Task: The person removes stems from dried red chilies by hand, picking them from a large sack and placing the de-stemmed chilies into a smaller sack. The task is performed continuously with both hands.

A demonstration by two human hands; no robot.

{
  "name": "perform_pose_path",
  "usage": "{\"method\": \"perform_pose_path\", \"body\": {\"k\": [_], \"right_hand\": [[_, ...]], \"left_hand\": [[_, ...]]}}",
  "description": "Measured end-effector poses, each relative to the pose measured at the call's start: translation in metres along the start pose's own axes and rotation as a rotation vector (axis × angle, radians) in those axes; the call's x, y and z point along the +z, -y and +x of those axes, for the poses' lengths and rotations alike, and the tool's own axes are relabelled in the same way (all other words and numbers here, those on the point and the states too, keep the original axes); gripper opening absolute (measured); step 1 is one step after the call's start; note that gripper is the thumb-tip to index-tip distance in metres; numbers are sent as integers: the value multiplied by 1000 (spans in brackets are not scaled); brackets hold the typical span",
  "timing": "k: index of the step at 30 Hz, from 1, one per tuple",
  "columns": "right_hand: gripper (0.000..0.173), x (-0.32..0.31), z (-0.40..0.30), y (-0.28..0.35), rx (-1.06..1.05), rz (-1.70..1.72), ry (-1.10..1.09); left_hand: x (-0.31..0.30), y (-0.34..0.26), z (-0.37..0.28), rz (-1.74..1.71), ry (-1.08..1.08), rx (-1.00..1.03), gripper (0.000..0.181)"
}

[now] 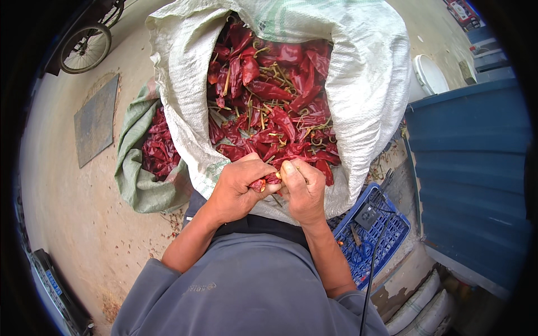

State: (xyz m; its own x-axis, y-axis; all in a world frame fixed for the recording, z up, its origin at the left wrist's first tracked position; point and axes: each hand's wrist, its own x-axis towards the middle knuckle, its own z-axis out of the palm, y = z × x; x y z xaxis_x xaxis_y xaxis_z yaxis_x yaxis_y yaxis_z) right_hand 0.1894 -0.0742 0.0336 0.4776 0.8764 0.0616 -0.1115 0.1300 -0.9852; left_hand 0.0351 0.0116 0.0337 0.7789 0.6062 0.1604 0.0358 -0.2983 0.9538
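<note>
A large white woven sack (pixel 370 84) lies with its mouth rolled back, full of dried red chili peppers (pixel 269 90) with stems. Over its near edge, my left hand (pixel 240 189) is closed on dried chili peppers (pixel 265 183); their cut or broken ends show pale seeds. Touching it on the right, my right hand (pixel 304 189) has thumb and finger pinched together at a pale stem end of a pepper, mostly hidden by the fingers. To the left, a green woven sack (pixel 138 180) holds dark red chili peppers (pixel 159 147) with few stems visible.
A blue plastic crate (pixel 393 252) with a black device and cable stands to the right, beside a blue metal panel (pixel 470 168). Behind are a white bucket (pixel 433 75) and a wheeled cart (pixel 86 48). A flat grey plate (pixel 96 122) lies on the floor at left; filled sacks (pixel 420 311) lie lower right.
</note>
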Motion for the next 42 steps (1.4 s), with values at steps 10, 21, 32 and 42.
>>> {"method": "perform_pose_path", "body": {"k": [10, 21, 32, 42], "right_hand": [[29, -46, 4, -8, 181, 789, -1], [20, -38, -9, -30, 335, 667, 71], [26, -8, 1, -15, 105, -298, 22], [18, 11, 18, -14, -358, -723, -17]], "left_hand": [[5, 33, 47, 645, -230, -1, 26], [12, 64, 50, 842, -178, -109, 33], [-21, 27, 20, 306, -302, -128, 53], [-38, 10, 11, 111, -290, -265, 51]]}}
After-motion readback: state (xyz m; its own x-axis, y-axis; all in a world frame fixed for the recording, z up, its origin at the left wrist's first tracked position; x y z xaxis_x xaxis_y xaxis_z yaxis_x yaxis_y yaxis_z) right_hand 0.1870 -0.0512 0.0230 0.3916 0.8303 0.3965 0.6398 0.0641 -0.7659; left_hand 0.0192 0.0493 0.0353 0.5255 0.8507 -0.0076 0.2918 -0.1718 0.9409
